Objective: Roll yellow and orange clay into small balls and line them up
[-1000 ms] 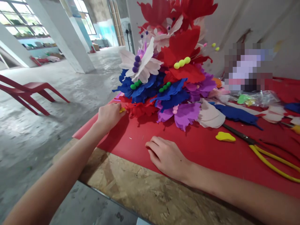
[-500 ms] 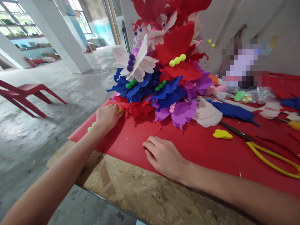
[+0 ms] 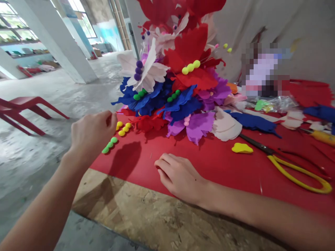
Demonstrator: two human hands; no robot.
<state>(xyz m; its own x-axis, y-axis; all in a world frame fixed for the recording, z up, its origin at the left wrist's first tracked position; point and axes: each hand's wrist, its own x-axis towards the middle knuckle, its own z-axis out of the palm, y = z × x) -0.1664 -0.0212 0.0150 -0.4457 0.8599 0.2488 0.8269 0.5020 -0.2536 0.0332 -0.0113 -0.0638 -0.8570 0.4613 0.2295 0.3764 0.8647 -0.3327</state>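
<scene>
My left hand (image 3: 90, 134) is raised over the left edge of the red sheet, its fingers curled inward. Whatever they may hold is hidden from me. Just right of it lie yellow foam balls (image 3: 125, 129) in short rows, with a row of green balls (image 3: 110, 145) below. My right hand (image 3: 178, 176) rests on the red sheet (image 3: 209, 160), its fingers loosely bent with a gap beside the thumb and nothing visible in them. Beyond both hands rises a pile of cloth petal shapes in red (image 3: 199, 73), blue (image 3: 183, 104), white (image 3: 149, 73) and purple (image 3: 200, 127), bearing colored balls.
Large scissors (image 3: 285, 167) with yellow handles lie at the right, near a yellow lump (image 3: 242, 148). White petals (image 3: 226, 127) and blue cloth (image 3: 253, 122) lie behind them. A wood-chip board (image 3: 131, 202) forms the near edge. A red chair (image 3: 28, 111) stands on the floor at left.
My left hand has lifted off the yellow balls and drawn back to the left, uncovering them and the green row. My right hand stays in place on the sheet. The view has shifted slightly.
</scene>
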